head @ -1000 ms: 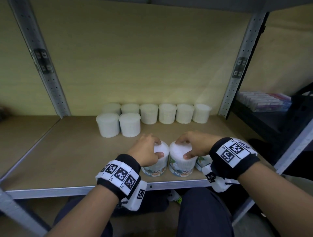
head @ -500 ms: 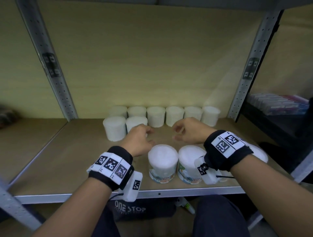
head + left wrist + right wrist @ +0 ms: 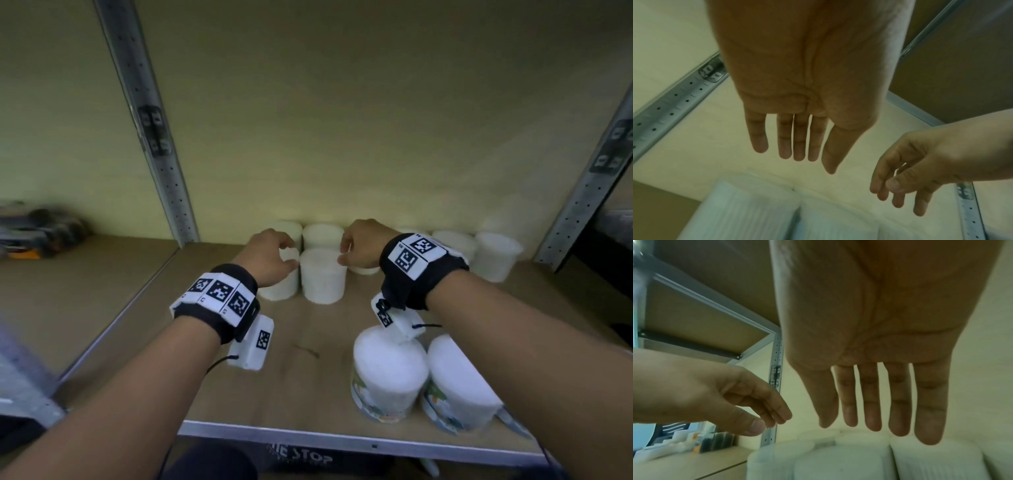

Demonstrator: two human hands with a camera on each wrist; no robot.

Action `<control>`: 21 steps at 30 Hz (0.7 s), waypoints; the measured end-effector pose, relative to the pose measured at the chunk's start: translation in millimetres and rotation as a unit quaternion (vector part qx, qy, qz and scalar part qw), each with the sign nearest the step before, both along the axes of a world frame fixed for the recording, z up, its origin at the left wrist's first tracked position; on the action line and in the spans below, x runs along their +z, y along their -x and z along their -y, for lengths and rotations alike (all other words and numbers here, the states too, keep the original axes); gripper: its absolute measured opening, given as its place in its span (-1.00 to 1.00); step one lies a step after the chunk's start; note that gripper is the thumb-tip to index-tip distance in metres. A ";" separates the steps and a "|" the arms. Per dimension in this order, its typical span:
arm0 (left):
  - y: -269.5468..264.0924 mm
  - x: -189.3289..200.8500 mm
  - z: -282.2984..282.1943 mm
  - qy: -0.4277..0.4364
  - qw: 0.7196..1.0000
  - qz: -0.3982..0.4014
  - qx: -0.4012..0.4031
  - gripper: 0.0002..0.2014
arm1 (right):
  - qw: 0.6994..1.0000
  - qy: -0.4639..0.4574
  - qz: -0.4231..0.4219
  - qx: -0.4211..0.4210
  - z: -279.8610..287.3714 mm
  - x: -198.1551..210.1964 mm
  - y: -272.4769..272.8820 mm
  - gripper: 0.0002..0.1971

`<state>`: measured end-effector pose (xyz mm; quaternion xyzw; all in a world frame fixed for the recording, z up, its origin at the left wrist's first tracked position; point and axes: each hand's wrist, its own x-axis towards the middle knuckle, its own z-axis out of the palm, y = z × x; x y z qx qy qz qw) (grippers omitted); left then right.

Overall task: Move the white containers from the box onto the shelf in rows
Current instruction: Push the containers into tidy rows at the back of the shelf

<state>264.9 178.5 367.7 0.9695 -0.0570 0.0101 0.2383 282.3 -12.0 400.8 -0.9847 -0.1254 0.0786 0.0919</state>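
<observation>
Two hands above second-row white containers [image 3: 322,275] on shelf [image 3: 205,342], left hand [image 3: 270,257] fingers straight, holding nothing, right hand [image 3: 363,248] likewise, two labelled containers [image 3: 388,373] near front edge

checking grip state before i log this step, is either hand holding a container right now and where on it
Nothing is held. The left hand and right hand hang above the white containers with fingers straight and spread, touching none of them.

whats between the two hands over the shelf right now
In the head view, one white container of the second row stands between the left hand and the right hand. Whether either touches it cannot be told; the wrist views show both holding nothing.
</observation>
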 end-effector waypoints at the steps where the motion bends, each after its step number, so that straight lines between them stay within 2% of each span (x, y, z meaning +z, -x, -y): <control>1: -4.7 -2.8 -3.6 -0.004 1.000 -0.005 0.002 -0.57 | 1.000 0.006 -0.008 -0.004 -4.1 -1.2 -6.0 -0.64; 10: -40.3 -19.8 -16.4 -0.039 0.998 -0.036 0.031 -0.49 | 0.996 0.081 -0.037 0.010 -38.5 -18.2 -42.0 -0.40; 14: -46.0 -30.0 -15.8 -0.055 0.997 -0.042 0.034 -0.48 | 0.998 0.060 -0.023 -0.008 -44.1 -27.2 -45.9 -0.38; 21: -50.4 -35.8 -15.2 -0.066 0.997 -0.028 0.032 -0.50 | 0.989 0.134 -0.064 0.010 -52.6 -32.4 -59.1 -0.33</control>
